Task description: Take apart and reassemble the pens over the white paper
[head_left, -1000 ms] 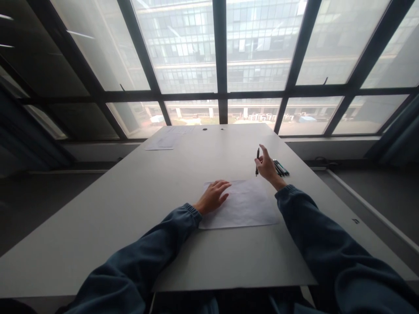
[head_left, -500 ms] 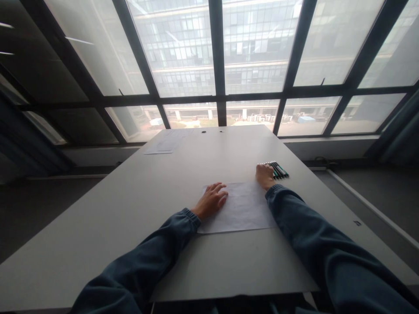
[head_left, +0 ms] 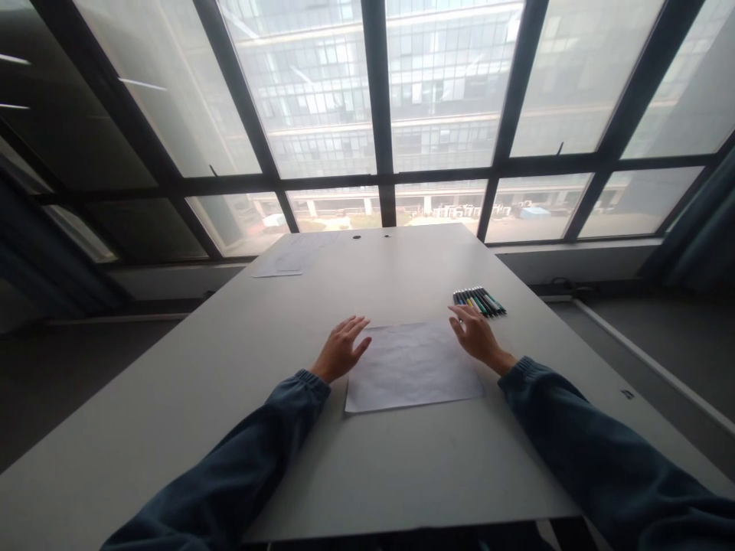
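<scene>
A white sheet of paper (head_left: 410, 366) lies flat on the grey table (head_left: 230, 360) in front of me. My left hand (head_left: 340, 348) hovers open at the paper's left edge, fingers spread, holding nothing. My right hand (head_left: 474, 334) is open at the paper's upper right corner, palm down, also holding nothing. Just beyond my right hand lies a row of several pens (head_left: 478, 301), side by side on the table.
Another sheet of paper (head_left: 287, 260) rests near the table's far left corner. Two small dark holes (head_left: 370, 236) sit at the far edge. Large windows (head_left: 379, 107) with dark frames stand behind the table. Floor drops away on both sides.
A second ago my right hand held a pen upright; it set it down with the row of pens and now is open. My left hand slid off the paper to its left edge.
</scene>
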A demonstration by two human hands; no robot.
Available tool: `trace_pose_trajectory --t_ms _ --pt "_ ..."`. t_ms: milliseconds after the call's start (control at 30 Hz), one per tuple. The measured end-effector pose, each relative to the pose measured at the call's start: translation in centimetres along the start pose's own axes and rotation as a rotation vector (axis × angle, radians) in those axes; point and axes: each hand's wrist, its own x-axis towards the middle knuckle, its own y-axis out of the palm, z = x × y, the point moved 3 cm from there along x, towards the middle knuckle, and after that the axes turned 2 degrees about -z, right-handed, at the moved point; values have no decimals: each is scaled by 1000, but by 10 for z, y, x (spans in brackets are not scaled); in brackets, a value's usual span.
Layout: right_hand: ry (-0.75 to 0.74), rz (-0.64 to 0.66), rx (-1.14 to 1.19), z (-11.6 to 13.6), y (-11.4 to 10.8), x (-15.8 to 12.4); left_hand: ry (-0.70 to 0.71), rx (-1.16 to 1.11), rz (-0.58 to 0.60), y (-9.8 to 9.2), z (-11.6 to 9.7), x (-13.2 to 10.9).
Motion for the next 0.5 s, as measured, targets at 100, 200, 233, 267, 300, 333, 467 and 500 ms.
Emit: trace_pose_trajectory --t_ms 100,200,233,267,300,333,467,500 --pt "-63 47 64 5 -1 -15 -48 53 13 -5 12 -17" --pt "-138 160 52 14 7 -19 -52 86 44 -5 17 -31" --pt "-159 195 38 17 10 -19 -54 86 62 -4 17 -33" --pt "-173 225 23 19 14 -19 -59 81 85 -2 17 -35" --pt "-179 254 6 22 18 -19 -68 74 109 0 18 -35" --pt "-180 283 -10 23 21 -19 -79 68 131 3 18 -34" --pt "-167 398 -68 26 33 -21 -65 58 207 13 16 -28" --pt "-168 422 -79 26 34 -21 -51 61 237 16 15 -27"
